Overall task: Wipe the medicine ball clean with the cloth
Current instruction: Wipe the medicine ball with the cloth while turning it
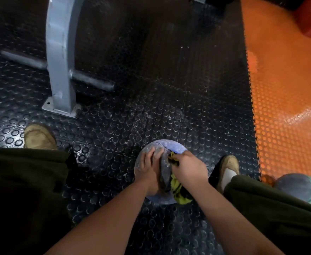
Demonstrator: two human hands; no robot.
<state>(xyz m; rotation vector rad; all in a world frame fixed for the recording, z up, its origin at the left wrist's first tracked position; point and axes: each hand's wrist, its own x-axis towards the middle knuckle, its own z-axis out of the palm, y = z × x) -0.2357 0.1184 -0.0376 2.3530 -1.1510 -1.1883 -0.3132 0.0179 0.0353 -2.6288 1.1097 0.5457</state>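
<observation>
Knees [22, 181] flank the hands: left hand [148, 168] spread on medicine ball [171, 146], right hand [187, 166] gripping cloth [178, 188]; metal post [59, 70] beyond.

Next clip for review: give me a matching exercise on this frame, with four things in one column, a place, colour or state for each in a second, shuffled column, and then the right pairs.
Column one
1. left hand
2. right hand
3. cloth
4. second ball

Column two
A. lies at the right edge of the view, near the orange floor
B. rests with spread fingers on the medicine ball
C. yellow and black, held against the medicine ball
D. grips the cloth

Pairs: 1-B, 2-D, 3-C, 4-A
</observation>
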